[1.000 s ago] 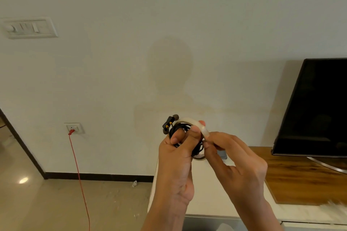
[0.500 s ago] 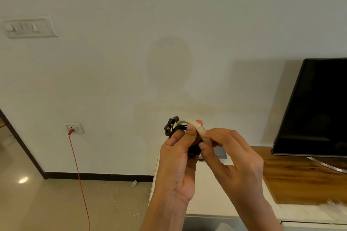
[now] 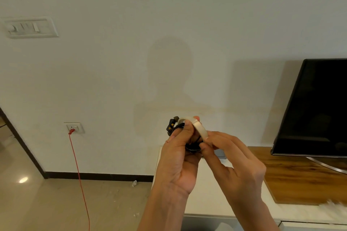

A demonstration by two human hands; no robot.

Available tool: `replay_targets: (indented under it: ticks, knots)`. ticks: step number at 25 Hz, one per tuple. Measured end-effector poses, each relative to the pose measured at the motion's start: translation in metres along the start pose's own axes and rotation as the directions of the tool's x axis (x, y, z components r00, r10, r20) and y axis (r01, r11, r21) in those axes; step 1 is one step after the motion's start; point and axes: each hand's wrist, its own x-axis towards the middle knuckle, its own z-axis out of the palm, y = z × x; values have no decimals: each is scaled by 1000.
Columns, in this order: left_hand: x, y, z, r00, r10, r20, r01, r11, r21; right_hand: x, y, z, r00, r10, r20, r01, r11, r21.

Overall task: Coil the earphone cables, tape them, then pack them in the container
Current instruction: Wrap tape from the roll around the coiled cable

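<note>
White wall (image 3: 169, 24) and television (image 3: 315, 107) behind left hand (image 3: 178, 163) gripping coiled earphones (image 3: 171, 126), right hand (image 3: 232, 167) pinching tape roll (image 3: 199, 127).

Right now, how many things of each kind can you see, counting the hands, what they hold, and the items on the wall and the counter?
Hands: 2 (left hand, right hand)
Earphone bundles: 1 (earphones)
Tape rolls: 1 (tape)
Televisions: 1 (television)
Switch plates: 1 (switch plate)
Wall sockets: 1 (socket)
Red cords: 1 (red cord)
Total: 8
</note>
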Motion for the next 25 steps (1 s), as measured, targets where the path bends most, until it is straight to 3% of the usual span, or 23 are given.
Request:
replay_targets:
  ticks: [4, 12, 16, 22, 25]
  knots:
    - [-1, 2, 3, 1000, 1, -6, -1, 1000, -21, 7, -1, 2, 998, 8, 63, -8, 1000, -5]
    - [2, 9, 2, 999, -48, -19, 45, 993, -113, -3, 1, 5, 998, -47, -47, 45, 998, -33]
    - [3, 9, 1, 998, -66, -15, 63, 988, -141, -2, 0, 8, 999, -43, -33, 42, 999, -19]
    - [2, -1, -10, 990, 131, 41, -137, 974, 182, 8, 0, 4, 999, -26, 29, 27, 999, -33]
    - [1, -4, -9, 983, 185, 22, -185, 961, 207, 8, -1, 4, 999, -25, 30, 25, 1000, -8]
